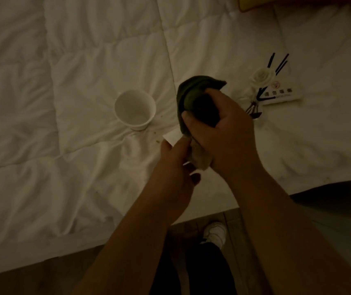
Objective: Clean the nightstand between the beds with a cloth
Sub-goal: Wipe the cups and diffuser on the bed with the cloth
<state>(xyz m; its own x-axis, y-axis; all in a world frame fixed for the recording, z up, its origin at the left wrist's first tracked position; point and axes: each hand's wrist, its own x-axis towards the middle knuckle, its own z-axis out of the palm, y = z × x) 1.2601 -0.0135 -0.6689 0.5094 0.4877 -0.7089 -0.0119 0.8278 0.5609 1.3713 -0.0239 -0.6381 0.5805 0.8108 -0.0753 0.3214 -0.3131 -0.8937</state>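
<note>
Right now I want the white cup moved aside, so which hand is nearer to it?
Left. The left hand sits just below and right of the white cup; the right hand, gripping the dark cloth, is farther right.

In dim light, a bed (pixel 85 60) with a rumpled white quilted duvet (pixel 63 167) fills most of the view, its edge meeting a dark wood-plank floor (pixel 191 228) along the bottom.
</note>
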